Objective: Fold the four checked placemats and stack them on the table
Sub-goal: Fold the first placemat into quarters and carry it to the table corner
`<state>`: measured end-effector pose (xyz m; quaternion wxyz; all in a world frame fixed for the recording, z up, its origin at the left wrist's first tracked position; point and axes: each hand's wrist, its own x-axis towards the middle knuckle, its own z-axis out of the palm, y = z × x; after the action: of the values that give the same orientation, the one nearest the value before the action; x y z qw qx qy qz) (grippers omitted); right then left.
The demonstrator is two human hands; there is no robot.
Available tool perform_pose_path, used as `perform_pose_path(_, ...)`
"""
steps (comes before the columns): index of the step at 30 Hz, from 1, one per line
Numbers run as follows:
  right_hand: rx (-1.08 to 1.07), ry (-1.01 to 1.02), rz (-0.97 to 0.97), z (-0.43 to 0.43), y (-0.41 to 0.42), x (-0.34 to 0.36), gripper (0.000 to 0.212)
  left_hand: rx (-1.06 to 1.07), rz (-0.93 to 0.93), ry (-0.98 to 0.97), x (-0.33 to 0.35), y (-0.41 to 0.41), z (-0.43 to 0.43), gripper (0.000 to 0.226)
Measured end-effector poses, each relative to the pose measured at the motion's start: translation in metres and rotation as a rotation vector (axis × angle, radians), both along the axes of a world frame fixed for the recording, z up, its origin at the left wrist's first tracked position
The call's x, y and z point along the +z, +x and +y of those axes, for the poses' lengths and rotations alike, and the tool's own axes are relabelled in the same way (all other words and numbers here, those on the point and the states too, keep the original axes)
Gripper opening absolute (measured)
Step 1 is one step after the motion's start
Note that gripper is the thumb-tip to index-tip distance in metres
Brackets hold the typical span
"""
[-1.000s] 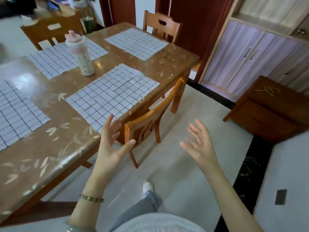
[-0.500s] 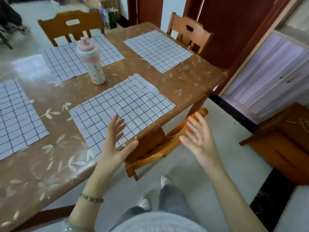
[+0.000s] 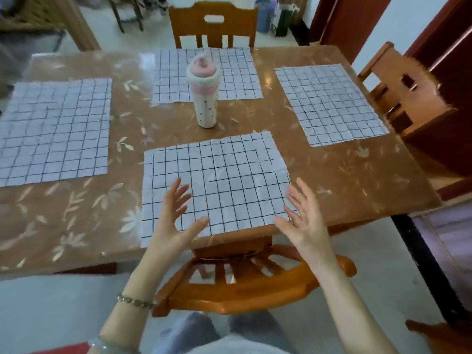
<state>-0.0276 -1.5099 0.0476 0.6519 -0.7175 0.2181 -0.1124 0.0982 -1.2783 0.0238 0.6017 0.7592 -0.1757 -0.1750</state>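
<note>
Several white placemats with a dark check lie flat and unfolded on the brown leaf-patterned table [image 3: 344,175]. The nearest placemat [image 3: 224,180] reaches the table's front edge, straight ahead of me. Another placemat [image 3: 53,131] lies at the left, one [image 3: 235,75] at the far side, one [image 3: 329,103] at the right. My left hand [image 3: 176,221] hovers with spread fingers over the near mat's front left part. My right hand [image 3: 304,215] hovers open at its front right corner. Neither hand holds anything.
A pink and white bottle [image 3: 205,90] stands upright in the table's middle, just beyond the near mat. A wooden chair [image 3: 245,282] is tucked in under the front edge between me and the table. More chairs stand at the far side [image 3: 214,24] and right [image 3: 398,93].
I have turned and stepped from the table's corner to face its long side squarely. Both open hands have come from over the floor to above the near placemat's front edge.
</note>
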Motion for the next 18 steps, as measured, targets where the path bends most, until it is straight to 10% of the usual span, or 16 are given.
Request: perform_pose_path(18,0.221,0.041,0.031,-0.081,0.099,-0.039,0.073,0.298,0.054,0.062,-0.012,0.056,-0.032,0.088)
